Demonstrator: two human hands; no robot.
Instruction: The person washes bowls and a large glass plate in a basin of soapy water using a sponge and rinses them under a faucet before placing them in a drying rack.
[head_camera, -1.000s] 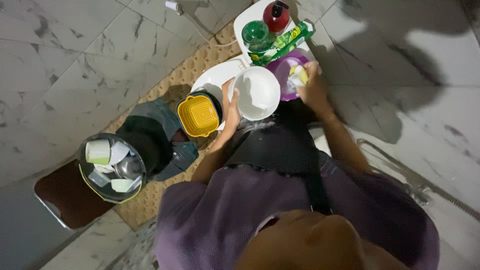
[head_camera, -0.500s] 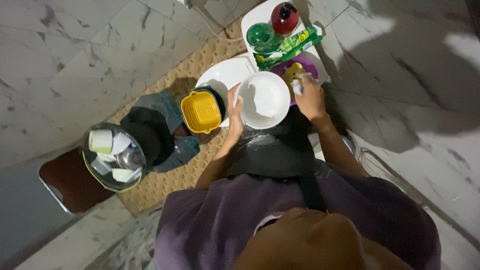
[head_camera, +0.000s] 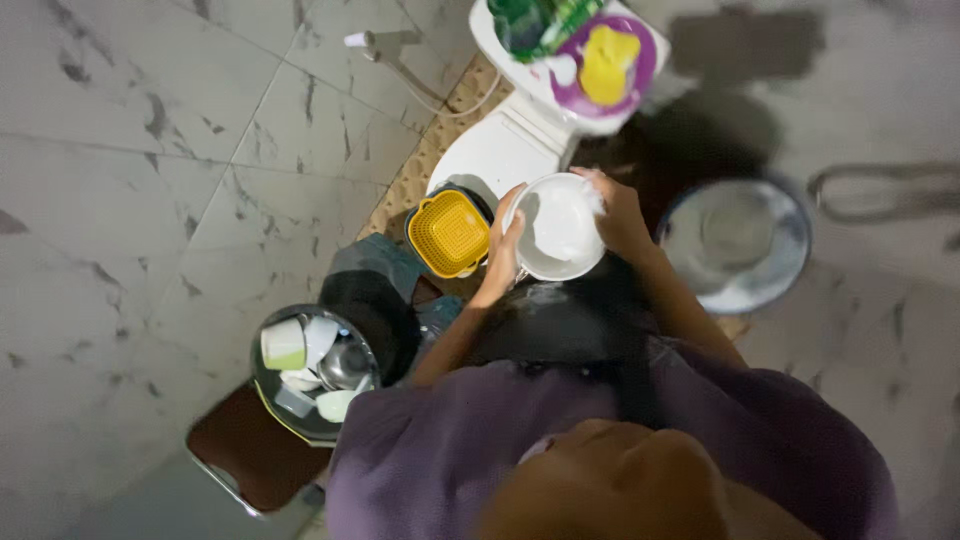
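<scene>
My left hand (head_camera: 503, 243) grips the left rim of a white bowl (head_camera: 556, 232) held above my dark lap. My right hand (head_camera: 618, 208) lies on the bowl's right rim, its fingers reaching into the top of the bowl; a bit of white foam shows at the fingertips. A yellow sponge (head_camera: 606, 62) lies apart on a purple plate (head_camera: 636, 72) at the top of the view.
A yellow basket (head_camera: 449, 234) sits left of the bowl. A metal tub (head_camera: 312, 372) holds several cups and a metal bowl. A grey basin (head_camera: 738, 240) stands at right, a hose (head_camera: 880, 190) beyond it. A green bottle (head_camera: 520, 20) stands on a white tray (head_camera: 500, 50).
My right hand left the purple plate, where the yellow sponge stays, and came to the bowl's rim. The view swung, so the basin at right now shows.
</scene>
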